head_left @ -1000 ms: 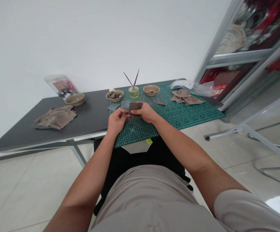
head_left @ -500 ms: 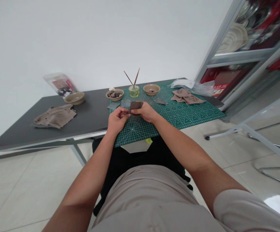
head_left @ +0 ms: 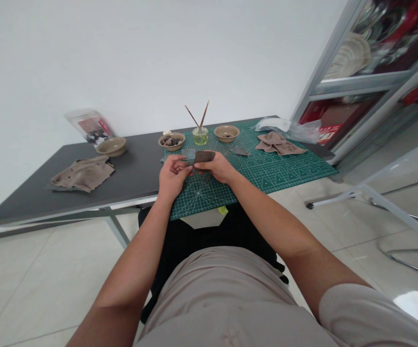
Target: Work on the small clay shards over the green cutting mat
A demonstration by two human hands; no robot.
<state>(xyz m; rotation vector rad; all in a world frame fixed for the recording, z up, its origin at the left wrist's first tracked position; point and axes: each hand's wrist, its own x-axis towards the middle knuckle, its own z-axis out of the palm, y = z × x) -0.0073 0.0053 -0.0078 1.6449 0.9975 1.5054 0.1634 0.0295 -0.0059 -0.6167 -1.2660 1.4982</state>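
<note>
My right hand [head_left: 222,167] grips a dark brown rectangular sheet [head_left: 204,156] that looks like sandpaper, its thumb lying across the near side. Close by on the left, my left hand [head_left: 172,177] is closed, thumb and fingers pinching at the sheet's left edge. Whatever small thing sits between those fingertips is too hidden to name. Both hands are above the green cutting mat [head_left: 209,193]. Just behind them lies a bluish-grey flat piece [head_left: 188,153], and another grey piece [head_left: 241,151] rests to the right.
A bowl of dark lumps [head_left: 172,141], a glass jar [head_left: 200,136] with two thin sticks and another bowl [head_left: 227,133] line the back. Brown cloths [head_left: 82,174] lie left and right. A plastic bag [head_left: 295,129] sits far right; a third bowl [head_left: 111,146] stands left.
My left hand has shifted slightly left and up, its fingers a little more raised. The right hand keeps its grip on the dark sheet almost unmoved.
</note>
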